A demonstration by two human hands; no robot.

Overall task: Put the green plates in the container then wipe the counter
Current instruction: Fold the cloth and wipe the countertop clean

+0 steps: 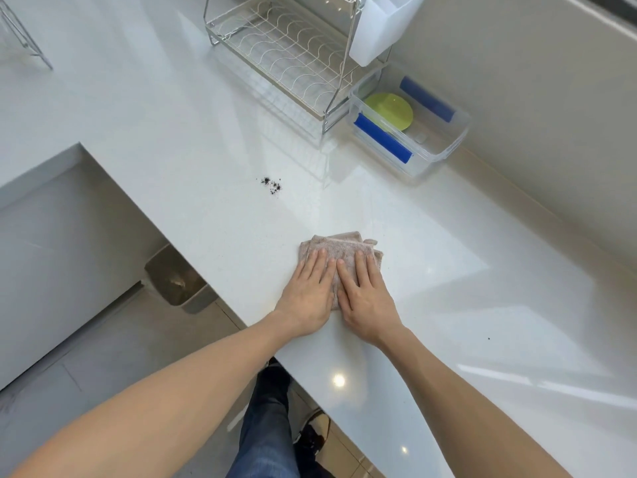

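My forearms reach in from the near edge, and both hands lie flat, fingers straight, side by side on the folded cloth [339, 262]: my left hand [306, 298] on its left half, my right hand [365, 298] on its right, pressing it to the white table [482, 288] rather than gripping it. Going left to right: a bin [179, 281] stands on the floor below the table's left edge; a small scatter of dark crumbs [271, 184] lies far and left of the cloth; a wire dish rack [286, 53] stands beyond that; at the far right sits the clear container [444, 146] with blue clips, the green plates [391, 110] already inside it. So I judge the plates done and the wiping in hand. The crumbs sit ahead and left of my hands, well apart from the cloth, with my left hand the nearer one. A single dark speck [488, 338] lies near right.
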